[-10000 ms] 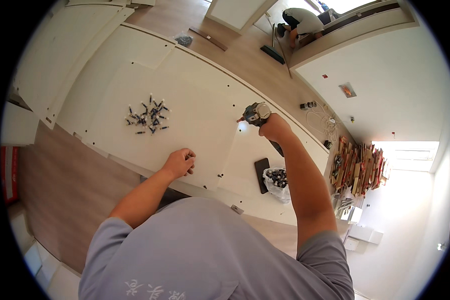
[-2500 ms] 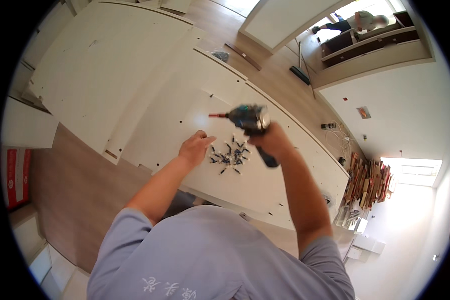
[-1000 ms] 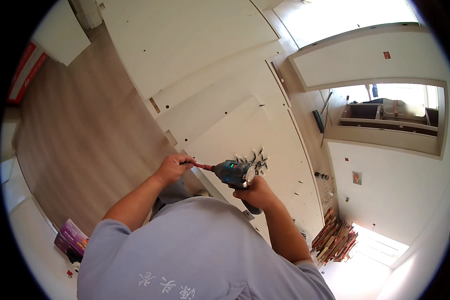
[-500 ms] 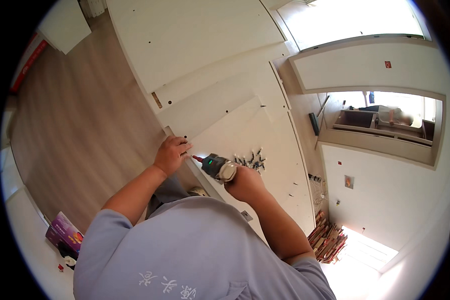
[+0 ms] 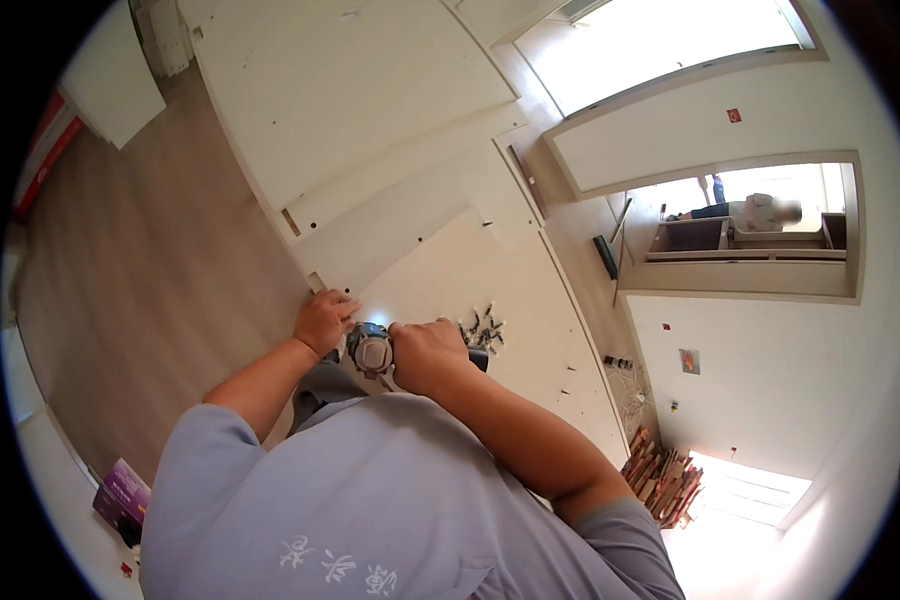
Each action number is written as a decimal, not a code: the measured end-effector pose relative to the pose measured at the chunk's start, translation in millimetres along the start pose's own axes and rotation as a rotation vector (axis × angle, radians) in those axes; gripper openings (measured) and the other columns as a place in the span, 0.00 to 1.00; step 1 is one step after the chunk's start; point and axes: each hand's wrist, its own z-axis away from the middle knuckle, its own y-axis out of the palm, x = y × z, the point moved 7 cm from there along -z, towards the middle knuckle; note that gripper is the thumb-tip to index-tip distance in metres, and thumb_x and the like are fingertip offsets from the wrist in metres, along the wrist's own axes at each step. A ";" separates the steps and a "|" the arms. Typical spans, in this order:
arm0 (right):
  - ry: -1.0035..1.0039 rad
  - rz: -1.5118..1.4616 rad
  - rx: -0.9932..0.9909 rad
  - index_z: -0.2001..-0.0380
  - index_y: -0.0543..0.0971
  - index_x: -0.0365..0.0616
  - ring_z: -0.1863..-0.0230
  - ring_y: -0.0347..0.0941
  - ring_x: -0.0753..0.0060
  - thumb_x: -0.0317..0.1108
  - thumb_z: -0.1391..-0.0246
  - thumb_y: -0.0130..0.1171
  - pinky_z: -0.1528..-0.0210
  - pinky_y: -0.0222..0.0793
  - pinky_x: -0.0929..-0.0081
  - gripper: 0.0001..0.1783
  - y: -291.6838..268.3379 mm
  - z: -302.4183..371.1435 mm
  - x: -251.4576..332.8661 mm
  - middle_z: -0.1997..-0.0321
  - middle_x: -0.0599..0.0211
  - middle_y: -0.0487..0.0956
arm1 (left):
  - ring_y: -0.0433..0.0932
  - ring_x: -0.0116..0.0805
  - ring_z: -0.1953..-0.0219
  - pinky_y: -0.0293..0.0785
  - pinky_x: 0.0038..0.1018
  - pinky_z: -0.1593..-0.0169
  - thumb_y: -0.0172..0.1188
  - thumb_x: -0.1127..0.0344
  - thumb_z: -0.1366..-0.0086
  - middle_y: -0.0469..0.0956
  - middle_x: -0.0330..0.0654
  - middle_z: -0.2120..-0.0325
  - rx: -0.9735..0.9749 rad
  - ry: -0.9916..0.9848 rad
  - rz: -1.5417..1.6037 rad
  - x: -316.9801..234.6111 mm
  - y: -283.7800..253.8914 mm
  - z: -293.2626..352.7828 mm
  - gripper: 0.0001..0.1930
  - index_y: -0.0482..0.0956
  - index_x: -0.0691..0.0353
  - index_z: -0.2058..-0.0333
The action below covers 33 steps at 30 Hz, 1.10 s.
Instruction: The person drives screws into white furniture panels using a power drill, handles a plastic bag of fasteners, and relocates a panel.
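Observation:
My right hand (image 5: pixel 430 354) is closed around a power drill (image 5: pixel 373 352), whose rounded rear faces up. The drill stands over the near left edge of a white panel (image 5: pixel 530 290), and its light makes a bright spot there. The drill's body hides its tip. Just left of it, my left hand (image 5: pixel 324 320) rests at the panel's edge with its fingers stretched out; the fingertips lie close to the drill. A pile of small dark connecting bolts with pale ends (image 5: pixel 483 330) lies on the panel right of my right hand.
More white panels (image 5: pixel 360 110) with drilled holes lie beyond. Wood-look floor (image 5: pixel 160 270) is on the left. A broom (image 5: pixel 606 256) lies right of the panels, near stacked wood strips (image 5: pixel 660 485). Another person (image 5: pixel 760 212) shows through an opening at right.
My right hand has moved the drill left and turned it from lying sideways to pointing down at the panel edge. My left hand stays by the edge. The whole view has shifted slightly.

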 end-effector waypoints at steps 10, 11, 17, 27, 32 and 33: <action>0.072 -0.132 -0.080 0.54 0.84 0.48 0.56 0.84 0.46 0.31 0.52 0.60 0.52 0.79 0.52 0.19 20.4 0.7 -36.2 0.60 0.53 0.87 | 0.83 0.45 0.59 0.81 0.41 0.52 0.74 0.73 0.48 0.85 0.40 0.63 -0.033 0.043 -0.029 -14.7 -3.0 -3.8 0.17 0.91 0.50 0.58; 0.057 -0.146 -0.069 0.54 0.84 0.48 0.55 0.84 0.46 0.31 0.52 0.60 0.52 0.79 0.51 0.19 19.8 1.4 -38.4 0.60 0.52 0.87 | 0.83 0.45 0.58 0.81 0.40 0.52 0.74 0.73 0.48 0.85 0.40 0.63 -0.036 0.046 -0.065 -16.0 -2.0 -3.0 0.17 0.91 0.50 0.58; 0.058 -0.364 -0.195 0.56 0.84 0.49 0.54 0.82 0.42 0.33 0.50 0.61 0.51 0.79 0.51 0.16 -0.3 76.5 -66.9 0.59 0.53 0.87 | 0.82 0.46 0.50 0.79 0.41 0.46 0.72 0.70 0.44 0.85 0.41 0.56 0.003 -0.055 -0.182 -21.2 2.3 7.4 0.16 0.90 0.50 0.55; 0.572 -1.571 -0.780 0.44 0.81 0.36 0.45 0.84 0.66 0.16 0.52 0.68 0.42 0.78 0.65 0.29 335.1 312.0 -232.3 0.47 0.62 0.87 | 0.56 0.57 0.25 0.56 0.49 0.26 0.75 0.50 0.41 0.58 0.53 0.26 0.102 0.209 -0.280 -129.8 85.2 11.8 0.43 0.67 0.55 0.30; 0.851 -1.779 -0.974 0.45 0.81 0.35 0.50 0.85 0.67 0.16 0.55 0.69 0.46 0.78 0.66 0.30 443.1 432.9 -196.8 0.51 0.61 0.88 | 0.26 0.56 0.18 0.29 0.57 0.20 0.70 0.24 0.47 0.29 0.50 0.19 0.437 0.101 -0.516 -172.9 192.5 -6.9 0.69 0.34 0.41 0.19; 0.917 -1.798 -0.985 0.45 0.81 0.35 0.51 0.84 0.67 0.16 0.55 0.69 0.47 0.78 0.67 0.29 460.7 450.6 -190.7 0.51 0.61 0.88 | 0.26 0.56 0.18 0.28 0.59 0.21 0.70 0.23 0.47 0.29 0.50 0.19 0.470 0.090 -0.585 -181.7 205.0 -17.0 0.69 0.34 0.40 0.19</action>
